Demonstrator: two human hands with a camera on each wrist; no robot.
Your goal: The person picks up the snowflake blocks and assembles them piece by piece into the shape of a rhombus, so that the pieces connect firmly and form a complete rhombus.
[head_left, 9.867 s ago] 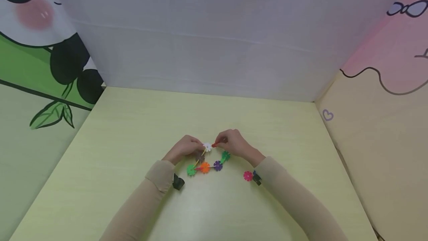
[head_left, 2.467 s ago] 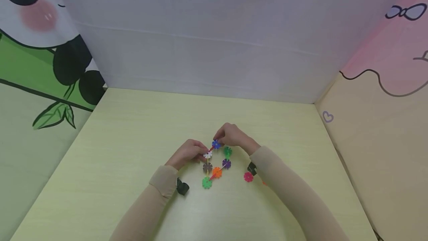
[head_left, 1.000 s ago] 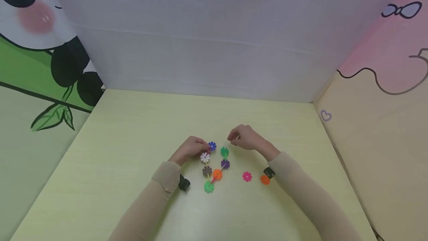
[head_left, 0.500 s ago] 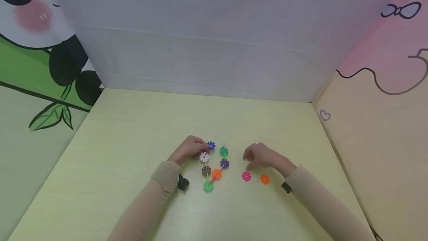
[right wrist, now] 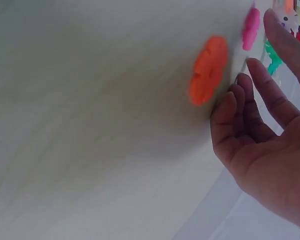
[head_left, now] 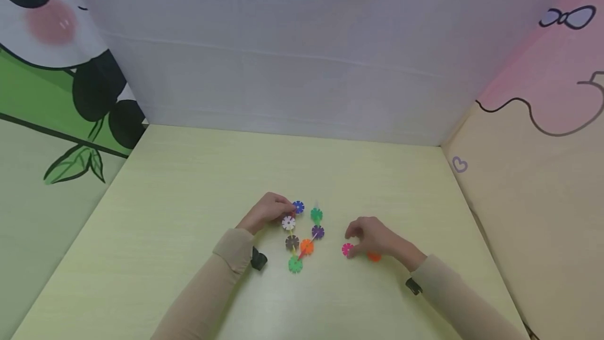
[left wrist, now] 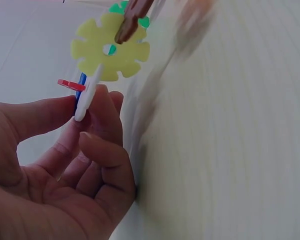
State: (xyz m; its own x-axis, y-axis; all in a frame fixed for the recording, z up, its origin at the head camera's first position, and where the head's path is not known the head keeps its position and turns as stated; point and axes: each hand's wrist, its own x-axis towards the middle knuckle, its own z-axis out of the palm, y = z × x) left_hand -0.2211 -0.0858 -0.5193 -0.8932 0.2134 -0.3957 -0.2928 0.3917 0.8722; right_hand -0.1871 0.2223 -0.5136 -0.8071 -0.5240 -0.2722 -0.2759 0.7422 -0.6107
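Flower-shaped notched plastic discs are joined into a U-shaped chain on the table. My left hand [head_left: 269,210] pinches the chain's far left end, where a blue disc [head_left: 298,206], a red disc [left wrist: 71,85] and a white disc [head_left: 288,222] meet. Down that side follow a brown disc [head_left: 292,242] and a yellow disc [left wrist: 110,47]. A light green disc [head_left: 295,264] forms the near corner. Orange [head_left: 307,247], purple [head_left: 318,232] and green discs [head_left: 316,214] make the other side. My right hand [head_left: 375,236] is over a loose pink disc [head_left: 346,248], thumb and fingers apart around it, not gripping.
A loose orange disc [head_left: 374,257] lies under my right hand, partly hidden in the head view. Dark wrist cameras [head_left: 258,259] sit below both wrists. A pale panel [head_left: 302,67] closes the table's [head_left: 236,167] far side; printed panels flank it.
A red and a blue disc have joined the chain's left end. My right hand has let go of the blue disc and moved right and nearer, over the pink disc. My left hand stays put.
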